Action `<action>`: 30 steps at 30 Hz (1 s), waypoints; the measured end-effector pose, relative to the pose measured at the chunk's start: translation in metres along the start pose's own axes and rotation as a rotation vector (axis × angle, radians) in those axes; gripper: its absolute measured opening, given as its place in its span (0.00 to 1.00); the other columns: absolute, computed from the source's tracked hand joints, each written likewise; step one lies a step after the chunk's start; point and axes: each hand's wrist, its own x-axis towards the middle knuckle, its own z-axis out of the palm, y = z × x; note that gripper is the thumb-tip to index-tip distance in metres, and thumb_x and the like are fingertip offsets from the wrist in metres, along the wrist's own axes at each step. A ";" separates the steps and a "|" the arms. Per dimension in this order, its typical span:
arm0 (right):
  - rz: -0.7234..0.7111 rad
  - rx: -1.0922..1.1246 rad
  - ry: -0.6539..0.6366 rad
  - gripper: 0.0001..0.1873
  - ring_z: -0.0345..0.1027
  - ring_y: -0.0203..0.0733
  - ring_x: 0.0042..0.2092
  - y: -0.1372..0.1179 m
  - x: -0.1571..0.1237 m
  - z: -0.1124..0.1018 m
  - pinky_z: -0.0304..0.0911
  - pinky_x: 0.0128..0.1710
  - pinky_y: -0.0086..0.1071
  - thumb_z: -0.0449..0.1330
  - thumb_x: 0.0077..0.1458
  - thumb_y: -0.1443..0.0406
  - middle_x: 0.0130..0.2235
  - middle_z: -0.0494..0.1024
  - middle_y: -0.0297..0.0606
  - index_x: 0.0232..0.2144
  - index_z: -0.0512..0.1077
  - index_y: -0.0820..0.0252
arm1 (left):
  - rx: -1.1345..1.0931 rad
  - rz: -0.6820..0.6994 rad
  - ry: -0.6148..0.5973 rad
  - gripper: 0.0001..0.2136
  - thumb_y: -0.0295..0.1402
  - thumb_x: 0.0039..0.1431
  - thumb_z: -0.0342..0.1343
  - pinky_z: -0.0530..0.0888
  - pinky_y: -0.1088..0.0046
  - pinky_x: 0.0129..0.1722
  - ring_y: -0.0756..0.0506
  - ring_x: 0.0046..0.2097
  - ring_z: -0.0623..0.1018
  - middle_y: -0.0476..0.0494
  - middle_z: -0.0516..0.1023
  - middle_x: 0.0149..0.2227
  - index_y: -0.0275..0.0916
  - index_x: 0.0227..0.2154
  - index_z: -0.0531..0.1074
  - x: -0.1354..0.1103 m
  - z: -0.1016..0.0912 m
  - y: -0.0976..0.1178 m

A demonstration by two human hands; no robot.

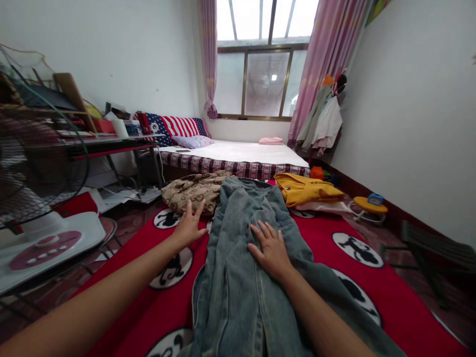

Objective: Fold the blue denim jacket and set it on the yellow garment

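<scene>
A pair of blue-grey jeans [238, 258] lies lengthwise before me on a red blanket [134, 277] with round black-and-white figures. My right hand [271, 248] rests flat on the jeans, fingers spread. Just left of the jeans, my left hand [189, 225] is open with its fingers apart, holding nothing; whether it touches the blanket I cannot tell. Beyond it sits a bundled tan patterned cloth [197, 191]. A folded yellow garment [307, 190] lies past the waist of the jeans on the right, over a pale pink cloth [327, 206].
On the left stand a fan [33, 173] and a cluttered desk [122, 142]. A bed [241, 151] is under the window at the back. To the right are a small yellow stool [366, 204] and a dark folding chair [435, 248].
</scene>
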 end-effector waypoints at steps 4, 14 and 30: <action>-0.014 0.042 0.054 0.28 0.46 0.53 0.67 0.008 -0.004 0.012 0.40 0.63 0.62 0.52 0.61 0.52 0.66 0.57 0.40 0.62 0.60 0.48 | 0.087 -0.083 -0.030 0.41 0.47 0.53 0.59 0.61 0.45 0.58 0.20 0.63 0.58 0.26 0.26 0.69 0.47 0.67 0.48 0.038 0.015 0.011; 0.007 0.048 0.063 0.29 0.46 0.55 0.67 0.007 -0.003 0.013 0.41 0.62 0.64 0.53 0.60 0.53 0.67 0.56 0.39 0.62 0.60 0.48 | 0.094 -0.002 -0.145 0.35 0.44 0.52 0.61 0.48 0.36 0.61 0.22 0.68 0.37 0.32 0.32 0.70 0.46 0.63 0.60 0.103 0.032 -0.019; 0.018 0.134 0.097 0.26 0.49 0.54 0.66 0.010 -0.001 0.011 0.41 0.63 0.61 0.55 0.59 0.54 0.65 0.61 0.37 0.59 0.63 0.44 | 0.140 -0.006 -0.086 0.24 0.38 0.63 0.48 0.41 0.37 0.62 0.27 0.69 0.40 0.39 0.35 0.71 0.51 0.62 0.61 0.142 0.049 -0.053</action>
